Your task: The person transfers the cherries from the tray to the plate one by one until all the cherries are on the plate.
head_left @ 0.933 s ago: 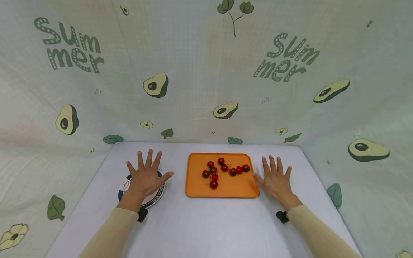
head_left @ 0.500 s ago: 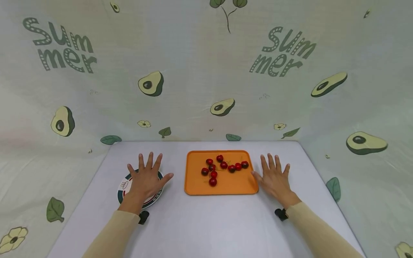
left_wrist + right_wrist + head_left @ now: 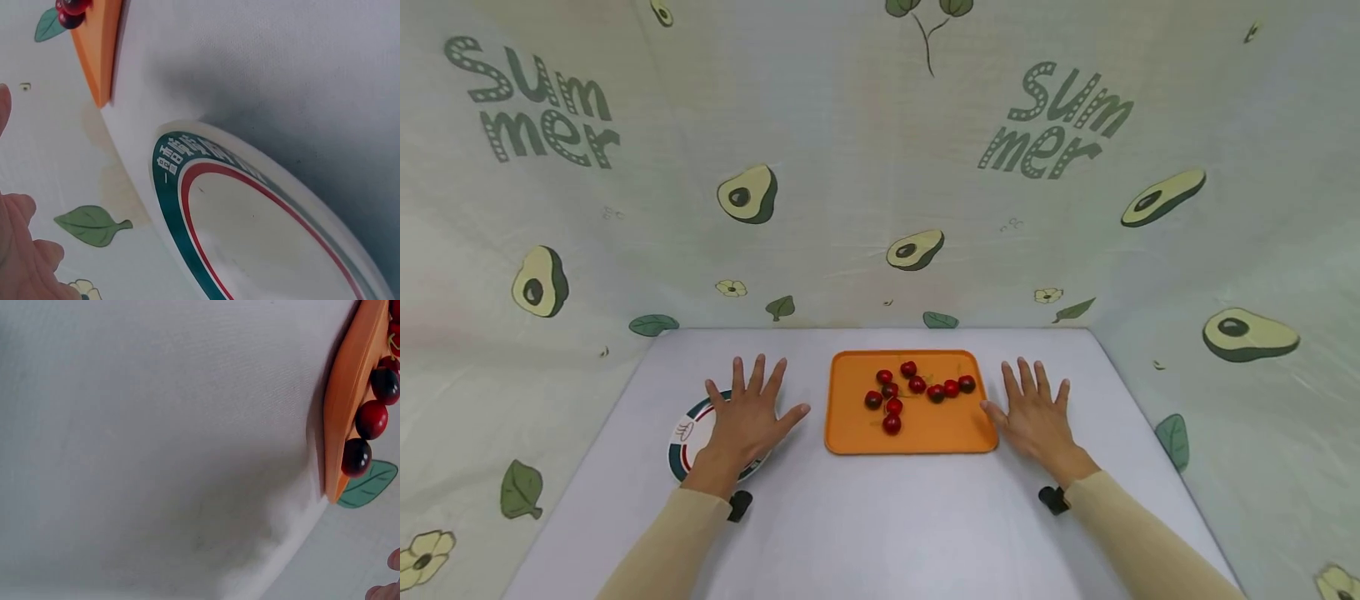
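Observation:
My left hand [image 3: 747, 425] is spread flat in the air over a round plate [image 3: 681, 457], hiding much of it. The plate [image 3: 262, 231] has a green rim with white characters and a red ring, and nothing shows on its visible part. Beside the right edge of an orange tray [image 3: 850, 429], my right hand [image 3: 1037, 421] hovers with its fingers spread; its thumb overlaps the tray's edge in the head view. Several dark red cherries [image 3: 892, 424] lie in the tray, some with thin stems. Neither hand holds anything.
A white table [image 3: 880, 525] carries the tray and plate. Behind it hangs a pale cloth [image 3: 842, 125] printed with avocados, leaves and lettering. Black wrist cameras [image 3: 740, 506] sit at both wrists.
My left hand has shifted slightly to the right over the plate, showing more of its left side. My right hand stays about the same. The head view has tilted and turned a little.

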The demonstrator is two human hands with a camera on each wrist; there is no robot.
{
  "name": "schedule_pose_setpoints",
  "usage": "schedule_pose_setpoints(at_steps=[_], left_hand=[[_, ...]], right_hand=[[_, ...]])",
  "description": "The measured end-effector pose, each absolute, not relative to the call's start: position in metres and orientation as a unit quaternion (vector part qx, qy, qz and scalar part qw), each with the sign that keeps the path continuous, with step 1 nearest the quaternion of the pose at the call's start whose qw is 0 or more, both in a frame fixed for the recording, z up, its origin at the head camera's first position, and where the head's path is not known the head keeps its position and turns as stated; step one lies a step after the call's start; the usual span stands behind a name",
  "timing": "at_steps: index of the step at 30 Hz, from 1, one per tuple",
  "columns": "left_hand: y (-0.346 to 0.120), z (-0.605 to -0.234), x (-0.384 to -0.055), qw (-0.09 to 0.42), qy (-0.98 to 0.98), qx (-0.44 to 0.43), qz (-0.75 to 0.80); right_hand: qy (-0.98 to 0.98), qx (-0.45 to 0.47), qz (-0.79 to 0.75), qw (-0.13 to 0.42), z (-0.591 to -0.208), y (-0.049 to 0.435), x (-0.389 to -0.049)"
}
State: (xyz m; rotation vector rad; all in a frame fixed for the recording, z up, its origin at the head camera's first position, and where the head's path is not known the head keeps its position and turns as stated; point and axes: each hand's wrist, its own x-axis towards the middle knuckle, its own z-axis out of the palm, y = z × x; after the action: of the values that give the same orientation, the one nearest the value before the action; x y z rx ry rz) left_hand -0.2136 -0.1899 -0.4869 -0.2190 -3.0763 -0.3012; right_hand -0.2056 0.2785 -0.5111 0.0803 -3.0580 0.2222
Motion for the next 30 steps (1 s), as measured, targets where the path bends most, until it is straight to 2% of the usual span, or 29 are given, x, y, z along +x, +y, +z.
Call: schedule_pose_setpoints(at_steps=[19,30], left_hand=[[-0.188,-0.499,-0.218,0.026,-0.993,-0.067,-0.096],[-0.146,-0.515,-0.223,-0.012,-0.991,-0.105,-0.083]], right_hand=[[-0.997,0.033,0.068,0.033,-0.516,0.278,-0.206],[-0.995,0.057,0.082,-0.014,-0.526,0.276,-0.209]])
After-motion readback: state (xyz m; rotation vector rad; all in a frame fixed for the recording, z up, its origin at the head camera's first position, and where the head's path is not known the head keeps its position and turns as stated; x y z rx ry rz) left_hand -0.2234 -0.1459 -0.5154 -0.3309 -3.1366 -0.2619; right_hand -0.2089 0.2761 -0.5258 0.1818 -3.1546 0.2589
